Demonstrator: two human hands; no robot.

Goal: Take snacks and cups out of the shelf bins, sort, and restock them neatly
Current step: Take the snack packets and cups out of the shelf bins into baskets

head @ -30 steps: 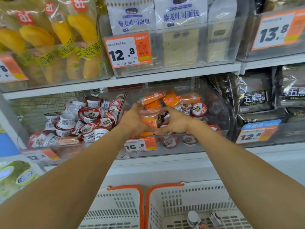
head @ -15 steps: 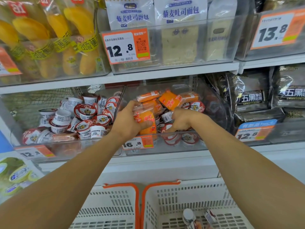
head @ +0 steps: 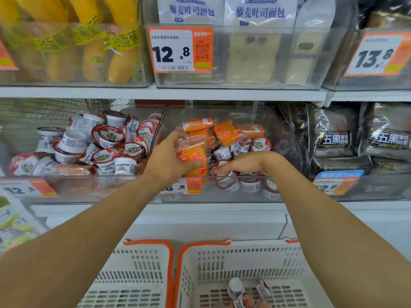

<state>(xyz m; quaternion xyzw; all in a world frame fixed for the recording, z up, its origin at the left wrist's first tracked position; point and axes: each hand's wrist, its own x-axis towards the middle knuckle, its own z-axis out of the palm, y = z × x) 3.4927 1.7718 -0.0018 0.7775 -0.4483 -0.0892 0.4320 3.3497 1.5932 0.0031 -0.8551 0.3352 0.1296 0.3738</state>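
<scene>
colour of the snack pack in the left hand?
Orange with red print, clear wrapper top: snack pack in left hand, head view.

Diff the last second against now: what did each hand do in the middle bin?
The left hand took over the orange snack packet that both hands held a second ago and now grips it alone. The right hand let go and dropped lower right, onto the red-lidded cups at the front of the clear bin. The left bin's cups and both white baskets stayed put.
</scene>
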